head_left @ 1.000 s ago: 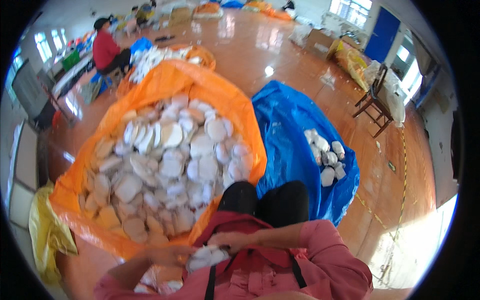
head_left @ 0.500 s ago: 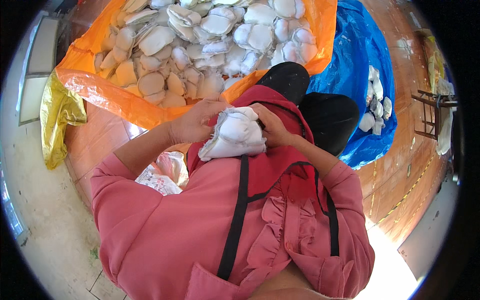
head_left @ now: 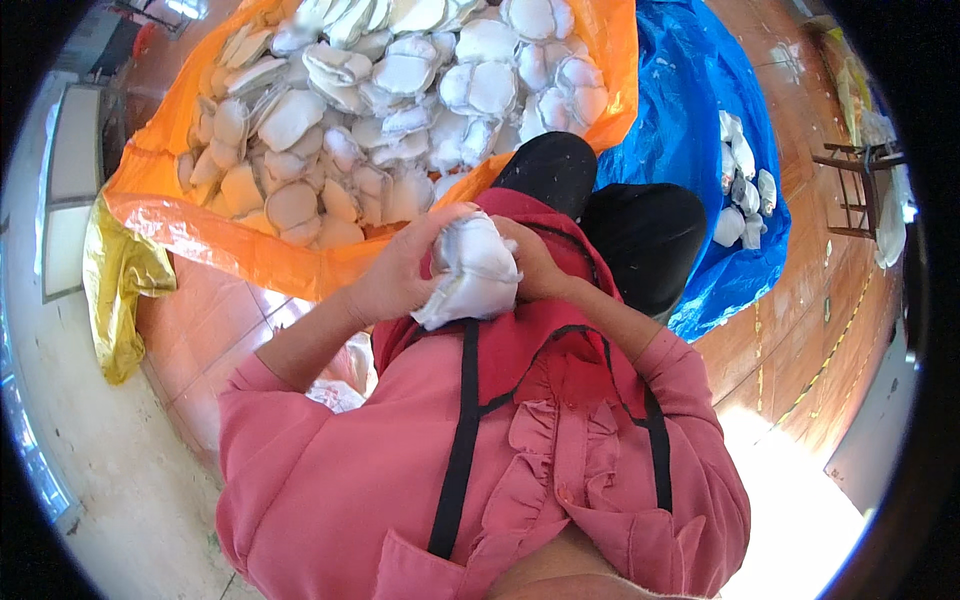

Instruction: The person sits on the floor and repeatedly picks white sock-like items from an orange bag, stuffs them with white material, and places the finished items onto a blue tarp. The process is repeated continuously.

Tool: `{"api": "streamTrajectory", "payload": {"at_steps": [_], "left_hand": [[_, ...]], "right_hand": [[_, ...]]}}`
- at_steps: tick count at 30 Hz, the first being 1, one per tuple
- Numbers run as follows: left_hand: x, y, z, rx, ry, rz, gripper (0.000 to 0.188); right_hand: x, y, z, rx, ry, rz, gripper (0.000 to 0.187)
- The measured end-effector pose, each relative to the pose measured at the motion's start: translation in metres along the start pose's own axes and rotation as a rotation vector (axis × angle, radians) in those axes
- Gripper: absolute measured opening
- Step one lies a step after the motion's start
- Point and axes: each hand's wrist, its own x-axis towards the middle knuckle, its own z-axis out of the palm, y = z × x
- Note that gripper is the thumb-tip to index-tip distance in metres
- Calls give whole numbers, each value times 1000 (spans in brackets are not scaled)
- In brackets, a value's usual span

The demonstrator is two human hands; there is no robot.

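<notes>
Above my lap I hold a white padded fabric piece (head_left: pixel 474 272) with stitched seams and greyish frayed edges. My left hand (head_left: pixel 402 268) wraps its left side, thumb and fingers closed on the cloth. From the other side my right hand (head_left: pixel 532 262) grips the piece's right edge; its fingertips are partly hidden behind the cloth. Just beyond my hands an orange plastic sack (head_left: pixel 205 225) lies spread, heaped with many similar white fabric pieces (head_left: pixel 400 75).
On the right lies a blue plastic sheet (head_left: pixel 665 90) with several small white bundles (head_left: pixel 742 185). A yellow plastic bag (head_left: pixel 118 290) hangs at the left ledge. Farther right stands a dark wooden stool (head_left: pixel 855 190). A whitish plastic bag (head_left: pixel 345 385) sits by my left side.
The fabric piece has been turned and squeezed into a narrower, more upright shape. My left hand has wrapped further round it. The whole view has shifted slightly.
</notes>
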Motion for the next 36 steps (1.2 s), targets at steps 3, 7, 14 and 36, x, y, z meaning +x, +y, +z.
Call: {"api": "streamTrajectory", "payload": {"at_steps": [3, 7, 14, 36], "left_hand": [[10, -7, -1, 129, 23, 232, 62], [15, -2, -5, 138, -42, 238, 56], [13, 13, -3, 106, -41, -12, 44], [30, 19, -19, -706, -234, -151, 58]], "right_hand": [[6, -18, -1, 274, -16, 60, 27], [9, -29, -4, 149, -74, 93, 27], [11, -23, -2, 233, -90, 288, 25], [59, -80, -79, 17, -790, 204, 50]]}}
